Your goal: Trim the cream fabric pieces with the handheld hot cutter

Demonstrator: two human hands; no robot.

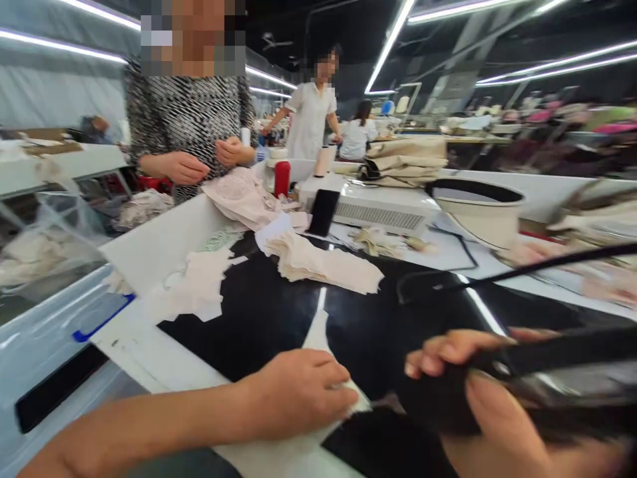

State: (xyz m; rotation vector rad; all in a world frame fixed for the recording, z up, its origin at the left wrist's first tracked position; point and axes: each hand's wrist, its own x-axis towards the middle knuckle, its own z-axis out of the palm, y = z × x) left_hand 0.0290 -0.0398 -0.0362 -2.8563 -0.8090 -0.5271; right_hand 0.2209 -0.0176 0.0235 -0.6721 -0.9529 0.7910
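Note:
My left hand [303, 395] rests with bent fingers on a pale piece of cloth [318, 332] at the front middle of a glossy black work surface [263, 332]. The cloth narrows to a tip beyond the fingers. At the right, my right hand [497, 398] is wrapped round a dark tool [557, 372] with a metallic part. The tool is blurred and close to the camera, so its exact kind is unclear. Beyond my left hand lie a stack of pale cut pieces [318, 262] and another pale pile [196, 289].
A phone [323, 212] leans against a white box [383, 206]. Behind it stand a red thread cone [282, 179] and folded beige fabric [408, 159]. A round cream container [480, 209] is at the back right. A person in a patterned top [199, 126] stands across the table.

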